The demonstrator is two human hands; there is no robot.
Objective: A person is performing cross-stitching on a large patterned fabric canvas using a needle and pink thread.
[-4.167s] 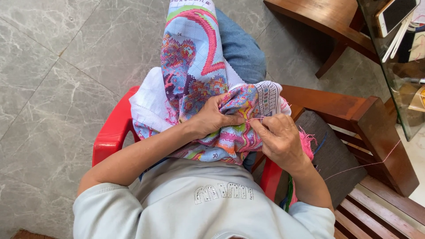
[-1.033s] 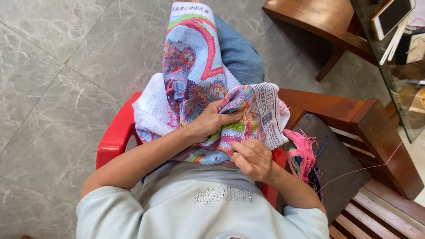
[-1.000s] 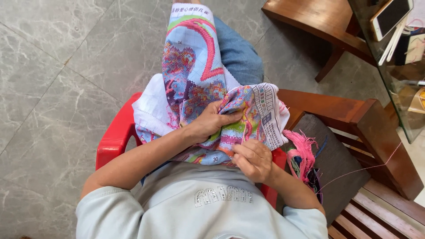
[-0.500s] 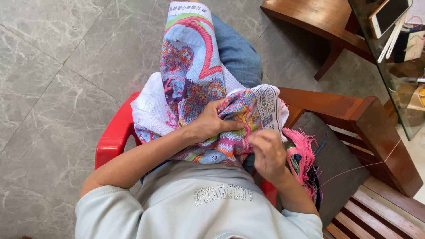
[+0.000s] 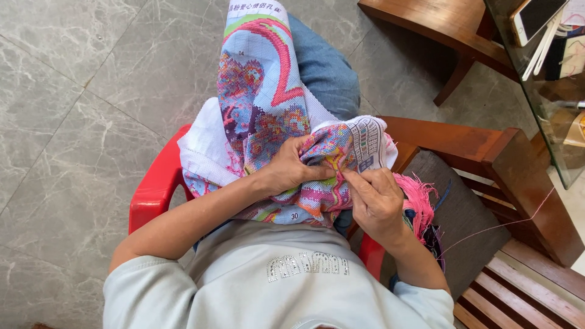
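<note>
A colourful cross-stitch cloth (image 5: pixel 259 91) drapes over my lap and knee, bunched up near my hands. My left hand (image 5: pixel 291 166) grips the bunched fold of the cloth from above. My right hand (image 5: pixel 375 201) pinches at the cloth's edge right beside the left thumb, fingers closed; a needle is too small to make out. A thin pink thread (image 5: pixel 499 225) trails from my right side out toward the wooden seat. A bundle of pink and dark threads (image 5: pixel 420 204) hangs by my right wrist.
I sit on a red plastic chair (image 5: pixel 155 198) on grey marble floor. A wooden bench with a dark cushion (image 5: pixel 466 213) stands at my right. A glass table (image 5: pixel 548 73) with a phone and papers is at the upper right.
My right hand dropped below the cloth a second ago, then rose back to its edge next to the left thumb. My left hand kept its grip on the fold.
</note>
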